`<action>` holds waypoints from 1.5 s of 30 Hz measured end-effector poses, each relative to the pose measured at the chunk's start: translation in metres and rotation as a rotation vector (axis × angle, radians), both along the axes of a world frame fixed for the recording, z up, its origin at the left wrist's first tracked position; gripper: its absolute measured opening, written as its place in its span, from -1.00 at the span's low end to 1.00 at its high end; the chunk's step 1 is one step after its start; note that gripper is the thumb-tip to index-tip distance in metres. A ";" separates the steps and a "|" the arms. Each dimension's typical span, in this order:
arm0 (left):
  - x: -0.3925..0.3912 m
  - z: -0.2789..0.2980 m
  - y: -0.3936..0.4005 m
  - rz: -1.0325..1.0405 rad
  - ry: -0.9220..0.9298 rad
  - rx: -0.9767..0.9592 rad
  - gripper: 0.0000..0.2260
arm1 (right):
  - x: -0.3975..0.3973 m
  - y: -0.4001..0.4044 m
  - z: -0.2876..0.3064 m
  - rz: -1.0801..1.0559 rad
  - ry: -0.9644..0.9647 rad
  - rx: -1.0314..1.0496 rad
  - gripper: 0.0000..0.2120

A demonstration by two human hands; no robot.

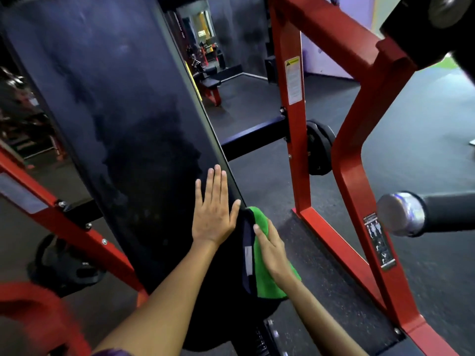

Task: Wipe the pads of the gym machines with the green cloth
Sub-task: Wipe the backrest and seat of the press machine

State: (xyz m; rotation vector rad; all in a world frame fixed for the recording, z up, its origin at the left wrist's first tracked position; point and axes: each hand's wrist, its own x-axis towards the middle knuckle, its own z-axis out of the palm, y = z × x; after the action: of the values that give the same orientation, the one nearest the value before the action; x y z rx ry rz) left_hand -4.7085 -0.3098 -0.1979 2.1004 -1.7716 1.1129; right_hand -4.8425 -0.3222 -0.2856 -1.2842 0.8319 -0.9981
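Around me stands a red steel frame (295, 155) carrying a white warning label (293, 80). A black weight plate (318, 147) hangs beside it, and what may be a bench (209, 84) sits farther off on the dark rubber floor (411, 140).

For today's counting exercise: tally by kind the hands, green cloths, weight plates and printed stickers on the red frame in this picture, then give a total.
Hands: 2, left hand and right hand
Green cloth: 1
Weight plates: 2
Stickers: 2
Total: 7
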 end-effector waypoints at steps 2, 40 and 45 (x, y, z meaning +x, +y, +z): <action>0.000 0.000 0.000 -0.004 -0.002 -0.003 -0.37 | -0.006 0.010 -0.013 -0.010 0.039 -0.026 -0.62; -0.012 0.027 0.004 0.141 0.148 0.308 -0.12 | -0.005 -0.063 0.045 0.373 -0.224 -0.261 -0.41; -0.015 0.028 0.005 0.157 0.157 0.312 0.05 | -0.004 -0.064 0.051 0.374 -0.276 -0.236 -0.47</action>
State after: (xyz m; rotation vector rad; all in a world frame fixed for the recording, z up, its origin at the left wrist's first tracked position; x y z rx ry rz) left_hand -4.7235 -0.3047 -0.1703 2.4660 -1.8292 0.7153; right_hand -4.8463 -0.3860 -0.2350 -1.3982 0.2532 -0.9587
